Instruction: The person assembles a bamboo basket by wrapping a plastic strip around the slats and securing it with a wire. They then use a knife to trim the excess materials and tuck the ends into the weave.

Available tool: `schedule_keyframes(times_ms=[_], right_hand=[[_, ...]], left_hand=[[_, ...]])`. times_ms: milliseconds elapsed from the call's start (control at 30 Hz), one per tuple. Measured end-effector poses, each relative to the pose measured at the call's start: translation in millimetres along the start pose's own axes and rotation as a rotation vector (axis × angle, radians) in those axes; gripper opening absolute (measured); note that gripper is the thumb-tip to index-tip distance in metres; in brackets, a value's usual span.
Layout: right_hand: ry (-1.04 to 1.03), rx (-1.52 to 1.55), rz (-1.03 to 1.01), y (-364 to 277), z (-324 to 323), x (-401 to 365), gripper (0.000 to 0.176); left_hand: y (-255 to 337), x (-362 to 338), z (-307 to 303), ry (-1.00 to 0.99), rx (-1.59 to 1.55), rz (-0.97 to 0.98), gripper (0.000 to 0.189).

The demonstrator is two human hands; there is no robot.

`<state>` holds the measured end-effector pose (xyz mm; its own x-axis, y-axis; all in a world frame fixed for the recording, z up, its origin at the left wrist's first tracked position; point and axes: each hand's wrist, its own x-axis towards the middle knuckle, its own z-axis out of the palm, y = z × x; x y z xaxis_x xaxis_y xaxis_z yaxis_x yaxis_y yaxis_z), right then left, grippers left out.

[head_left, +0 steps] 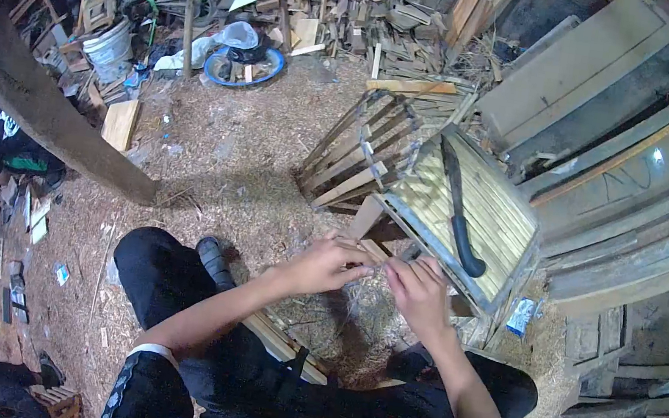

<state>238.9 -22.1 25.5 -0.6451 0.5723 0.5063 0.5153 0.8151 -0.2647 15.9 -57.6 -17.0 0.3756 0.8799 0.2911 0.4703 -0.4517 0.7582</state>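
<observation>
My left hand (330, 266) and my right hand (418, 293) come close together in front of my knees, fingertips almost meeting. Both are closed in a pinch; whatever thin or small thing they hold is too small to make out. Just beyond them stands a low table (494, 199) topped with pale slats inside a grey frame. Across its top lies a machete (454, 193), its dark handle toward me and its blade pointing away. Neither hand touches the machete.
A slatted wooden frame (357, 154) leans left of the table. A thick post (66, 107) slants in from the left. Farther back are a blue-rimmed basin (241, 83), a white bucket (109, 49) and a heap of wood scraps (356, 28). Shavings cover the floor (222, 159).
</observation>
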Motion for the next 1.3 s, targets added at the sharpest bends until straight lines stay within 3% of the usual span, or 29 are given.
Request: schedule_keyframes(times_ms=[267,467,567,667,800,933,1000,1033,1100,1300], right_hand=[[0.08,-0.007,0.073,30,-14,3,0.013],[0.062,0.098,0.225,33,-23,0,0.013],[0.138,0.179,0.238,31,-17,-5,0.01],[0.081,0.167,0.234,23,-21,-4,0.01],[0.059,0.097,0.208,25,-20,-10,0.011],[0.032,0.032,0.18,28,-10,-19,0.018],[0.022,0.024,0.187,30,-8,-23,0.021],[-0.006,-0.014,0.207,31,-8,-24,0.021],[-0.034,-0.052,0.227,32,-9,-27,0.021],[-0.186,-0.182,0.237,14,-33,-18,0.053]], left_hand=[[14,31,-9,0.11,0.066,-0.048,0.019],[9,39,-16,0.122,-0.113,-0.212,0.025],[14,42,-7,0.157,-0.086,-0.037,0.024],[23,43,1,-0.022,-0.347,-0.202,0.021],[30,38,8,-0.069,-0.386,-0.258,0.017],[29,35,8,-0.107,-0.466,-0.317,0.012],[31,36,2,-0.295,-0.329,-0.502,0.014],[25,34,4,-0.296,-0.331,-0.503,0.014],[15,34,10,-0.143,-0.351,-0.301,0.019],[21,42,11,-0.007,-0.132,-0.273,0.022]])
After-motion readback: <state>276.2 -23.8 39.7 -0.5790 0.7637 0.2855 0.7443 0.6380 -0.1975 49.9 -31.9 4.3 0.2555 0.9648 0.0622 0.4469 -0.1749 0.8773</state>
